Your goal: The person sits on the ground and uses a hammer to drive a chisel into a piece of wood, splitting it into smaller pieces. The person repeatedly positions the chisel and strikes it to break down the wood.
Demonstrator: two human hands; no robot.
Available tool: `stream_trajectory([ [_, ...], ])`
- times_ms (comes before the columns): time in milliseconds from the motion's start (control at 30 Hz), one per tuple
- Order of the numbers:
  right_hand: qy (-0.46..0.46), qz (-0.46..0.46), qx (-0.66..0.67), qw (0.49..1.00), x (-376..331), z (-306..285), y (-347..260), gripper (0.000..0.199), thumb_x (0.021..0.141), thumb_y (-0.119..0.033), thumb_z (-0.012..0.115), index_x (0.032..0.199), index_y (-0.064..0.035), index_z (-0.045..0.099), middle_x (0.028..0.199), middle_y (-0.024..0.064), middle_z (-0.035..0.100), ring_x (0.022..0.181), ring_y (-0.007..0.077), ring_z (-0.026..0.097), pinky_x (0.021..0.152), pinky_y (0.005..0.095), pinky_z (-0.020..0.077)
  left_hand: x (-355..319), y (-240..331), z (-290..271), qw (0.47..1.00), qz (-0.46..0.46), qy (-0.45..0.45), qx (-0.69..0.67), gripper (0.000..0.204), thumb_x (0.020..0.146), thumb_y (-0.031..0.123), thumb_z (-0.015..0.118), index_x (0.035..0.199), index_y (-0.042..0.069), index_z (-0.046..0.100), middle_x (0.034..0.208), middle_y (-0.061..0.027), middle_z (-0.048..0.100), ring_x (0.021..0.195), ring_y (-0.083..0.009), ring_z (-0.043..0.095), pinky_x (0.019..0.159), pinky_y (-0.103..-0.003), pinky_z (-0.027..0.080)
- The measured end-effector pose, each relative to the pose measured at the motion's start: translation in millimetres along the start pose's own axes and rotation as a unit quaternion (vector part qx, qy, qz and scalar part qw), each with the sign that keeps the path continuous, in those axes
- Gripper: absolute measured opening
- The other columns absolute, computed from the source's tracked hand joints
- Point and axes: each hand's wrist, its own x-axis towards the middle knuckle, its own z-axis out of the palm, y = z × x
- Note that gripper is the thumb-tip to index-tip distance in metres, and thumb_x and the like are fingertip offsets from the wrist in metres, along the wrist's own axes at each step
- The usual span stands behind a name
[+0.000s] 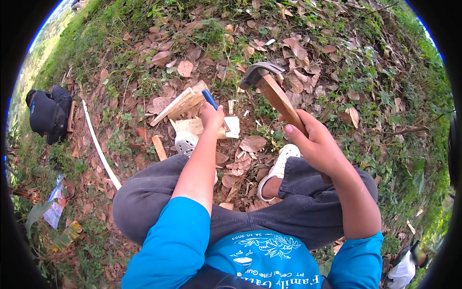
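My left hand (211, 117) is closed around a chisel with a blue handle (209, 98), which sticks up above the fist. The chisel's lower end points down at a pale wooden block (195, 126) on the ground; whether it touches the wood I cannot tell. My right hand (315, 143) grips the wooden handle of a claw hammer (280, 101). Its dark metal head is raised, up and to the right of the chisel. Beyond the block lie split wedges of wood (173, 107). A flat pale piece (232, 127) lies just right of the chisel.
My white clogs (281, 166) stand close to the wood. Dry leaves (185, 68), chips and green plants cover the ground. At the left are a black bag (48, 113), a long pale strip (98, 147) and a plastic bag (54, 204). A wood piece (159, 148) lies near my left knee.
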Motion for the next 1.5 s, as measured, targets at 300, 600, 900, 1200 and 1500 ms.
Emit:
stream_trajectory([
  [300,-0.015,-0.077,-0.024,0.997,-3.3,7.8,-11.6,0.032,0.099,-0.021,0.061,0.121,0.0024,0.060,0.078,0.0135,0.064,0.069,0.0188,0.057,0.066,0.0372,0.0475,-128.4,36.3,47.3,0.949,0.252,-0.189,-0.029,0.049,0.090,0.023,0.069,0.131,0.002,0.053,0.106,-0.0266,0.069,0.103,-0.0445,0.067,0.092,-0.050,0.053],
  [600,-0.001,-0.049,-0.038,0.998,-10.6,6.8,-2.3,0.034,0.099,-0.021,0.061,0.124,0.0028,0.059,0.081,0.0104,0.062,0.073,0.0167,0.056,0.067,0.0352,0.0463,-90.5,81.8,0.3,0.930,0.325,-0.164,-0.051,0.035,0.088,0.021,0.073,0.115,0.002,0.060,0.097,-0.0209,0.071,0.093,-0.0367,0.070,0.085,-0.044,0.053],
  [900,-0.040,-0.016,-0.052,0.998,-0.3,10.2,-8.3,0.036,0.103,-0.018,0.059,0.133,0.0008,0.056,0.091,-0.0028,0.055,0.079,0.0049,0.047,0.069,0.0239,0.0416,-47.9,38.8,-41.1,0.930,0.289,-0.215,-0.077,0.023,0.091,0.015,0.073,0.109,0.006,0.062,0.094,-0.0096,0.072,0.089,-0.0214,0.070,0.085,-0.036,0.053],
  [1200,-0.049,-0.008,-0.067,0.997,1.5,12.9,-11.9,0.035,0.103,-0.019,0.060,0.132,0.0007,0.057,0.086,-0.0032,0.051,0.076,0.0053,0.044,0.068,0.0245,0.0405,-47.4,37.1,-40.5,0.931,0.305,-0.196,-0.050,0.024,0.091,0.016,0.072,0.110,0.007,0.063,0.091,-0.0103,0.072,0.087,-0.0238,0.070,0.081,-0.037,0.053],
  [1500,0.059,-0.050,-0.029,0.997,16.0,22.9,-15.4,0.032,0.104,-0.024,0.058,0.126,0.0000,0.057,0.080,0.0026,0.056,0.069,0.0101,0.052,0.062,0.0295,0.0431,-60.3,49.9,-43.9,0.919,0.329,-0.217,-0.012,0.022,0.092,0.017,0.070,0.109,0.006,0.062,0.098,-0.0126,0.073,0.092,-0.0252,0.072,0.085,-0.040,0.053],
])
